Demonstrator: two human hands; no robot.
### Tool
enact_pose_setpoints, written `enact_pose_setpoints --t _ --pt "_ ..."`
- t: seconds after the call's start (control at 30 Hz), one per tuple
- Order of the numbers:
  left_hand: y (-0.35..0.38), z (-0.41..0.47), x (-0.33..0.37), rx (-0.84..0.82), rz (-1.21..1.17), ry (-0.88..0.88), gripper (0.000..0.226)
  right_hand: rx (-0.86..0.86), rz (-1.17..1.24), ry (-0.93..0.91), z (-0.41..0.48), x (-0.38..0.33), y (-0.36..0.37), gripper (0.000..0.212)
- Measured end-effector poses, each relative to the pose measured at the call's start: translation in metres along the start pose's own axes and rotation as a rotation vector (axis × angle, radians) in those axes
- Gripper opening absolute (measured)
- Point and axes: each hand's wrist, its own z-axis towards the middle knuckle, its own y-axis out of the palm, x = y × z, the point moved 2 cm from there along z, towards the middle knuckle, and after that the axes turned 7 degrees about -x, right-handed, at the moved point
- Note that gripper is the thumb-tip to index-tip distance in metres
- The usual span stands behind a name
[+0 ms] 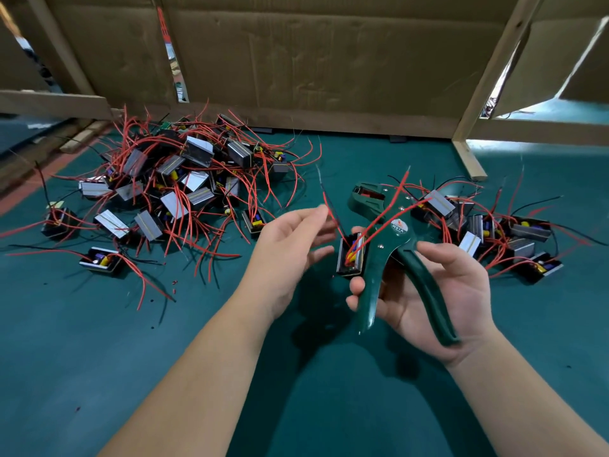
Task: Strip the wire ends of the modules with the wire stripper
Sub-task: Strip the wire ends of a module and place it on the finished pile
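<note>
Head view: thin red wire (327, 201) is being touched by half-open left hand (290, 245), just left of green metal wire stripper (397, 227) being gripped by right hand (438, 291).

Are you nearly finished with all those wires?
Not nearly. The small pile by the right hand is probably done. That hand holds the wire stripper and one module, the left hand at its red wire. The big pile on the left probably still waits.
</note>
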Motion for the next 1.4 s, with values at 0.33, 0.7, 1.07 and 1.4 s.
enact_pose_setpoints --t 0.33,0.7,1.07,1.4 --pt "0.000 -0.004 0.012 -0.001 -0.072 0.143 0.008 0.018 -0.108 0.103 0.003 0.016 0.005 0.059" --pt "-0.010 -0.007 0.027 0.117 0.166 0.282 0.031 0.013 -0.151 0.120 -0.003 0.012 0.002 0.074" --pt "-0.009 -0.012 0.031 -0.030 0.234 0.290 0.015 -0.205 -0.036 0.188 -0.008 0.011 0.009 0.057" --pt "-0.012 -0.007 0.022 -0.005 0.269 0.204 0.005 -0.162 -0.006 0.168 -0.007 0.008 0.008 0.055"
